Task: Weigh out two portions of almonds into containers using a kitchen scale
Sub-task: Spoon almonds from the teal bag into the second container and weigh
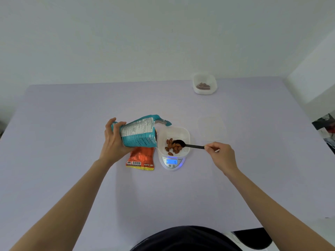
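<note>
1. A pale lilac bench (72,115) is seen from above, its far edge set against a white wall.
2. A white scale (172,163) is stood near the middle of the bench, its lit blue display turned toward the near edge.
3. An orange packet (142,158) is laid flat just left of the scale, a barcode showing at its near end.
4. A translucent lid (212,129) is laid flat to the right of the scale, slightly farther back.
5. A clear container (196,78) holding a few almonds (203,86) is placed at the far edge, well apart from the rest.
</note>
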